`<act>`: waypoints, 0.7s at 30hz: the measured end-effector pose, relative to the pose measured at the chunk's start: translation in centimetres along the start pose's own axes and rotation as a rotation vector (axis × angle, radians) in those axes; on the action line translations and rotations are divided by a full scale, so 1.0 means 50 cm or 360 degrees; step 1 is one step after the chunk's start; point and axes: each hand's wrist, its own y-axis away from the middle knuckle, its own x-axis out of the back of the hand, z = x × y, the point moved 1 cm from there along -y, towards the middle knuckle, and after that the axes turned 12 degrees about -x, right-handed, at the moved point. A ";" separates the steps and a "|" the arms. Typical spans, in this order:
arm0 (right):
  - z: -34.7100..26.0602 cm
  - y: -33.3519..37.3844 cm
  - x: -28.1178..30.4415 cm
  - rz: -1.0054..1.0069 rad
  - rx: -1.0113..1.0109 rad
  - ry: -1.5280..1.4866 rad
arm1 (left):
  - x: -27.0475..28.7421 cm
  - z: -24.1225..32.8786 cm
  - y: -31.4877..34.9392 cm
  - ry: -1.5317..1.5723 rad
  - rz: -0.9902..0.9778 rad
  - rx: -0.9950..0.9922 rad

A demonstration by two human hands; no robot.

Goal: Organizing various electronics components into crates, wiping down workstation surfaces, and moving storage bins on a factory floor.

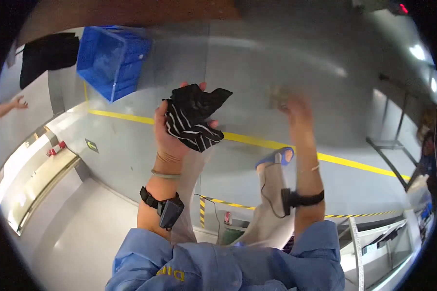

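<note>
1. Head view: the left hand is raised in front of the camera, its fingers and thumb clamped on a bunched piece of black cloth with white stripes.
2. The cloth is held in the air, well above the grey floor; it sticks out to the right of the palm, with one dark corner pointing up and to the right.
3. The right hand is also raised, apart from the left hand and to the right of the cloth. It is blurred, so I cannot tell whether its fingers are spread or closed, or whether it holds the small pale shape at its fingertips.
4. Both forearms come up from the lower edge out of rolled light blue sleeves. Each forearm carries a black strap with a small black device: one on the left wrist, one on the right.
5. Between the arms the person's legs in beige trousers show, with one foot in a blue slipper resting on the floor.
6. A yellow line runs across the floor behind the hands, passing behind the cloth.
7. A blue plastic crate stands on the floor at the upper left, well apart from the hands.
8. At the far left edge another person's hand reaches in, far from the cloth.
9. A pale surface runs along the lower left, with a small red item on it.
</note>
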 end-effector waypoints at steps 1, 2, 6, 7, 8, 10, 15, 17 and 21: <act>-0.022 0.040 -0.114 -0.0043 0.0065 0.0058 | -0.004 0.036 0.029 0.0015 -0.0008 0.0022; -0.075 0.075 -0.231 -0.0084 0.0125 0.0133 | -0.023 0.068 0.046 0.0047 -0.0014 0.0043; -0.236 0.195 -0.617 -0.0199 0.0587 0.1625 | -0.104 0.201 0.125 0.0149 0.0082 0.0037; -0.252 0.216 -0.663 -0.0211 0.0623 0.1661 | -0.126 0.234 0.146 0.0166 0.0148 0.0045; -0.258 0.232 -0.700 -0.0205 0.0663 0.1738 | -0.153 0.271 0.167 0.0197 0.0118 0.0023; -0.273 0.260 -0.776 -0.0188 0.0732 0.1880 | -0.196 0.346 0.205 0.0212 -0.0027 0.0060; -0.384 0.326 -0.905 -0.0235 -0.0267 0.0880 | -0.222 0.499 0.245 0.0123 -0.0302 0.0237; -0.418 0.353 -0.942 -0.0193 -0.0306 0.0687 | -0.244 0.533 0.255 0.0125 -0.0332 0.0214; -0.466 0.393 -0.999 -0.0147 -0.0205 0.0386 | -0.266 0.607 0.270 0.0130 -0.0422 0.0175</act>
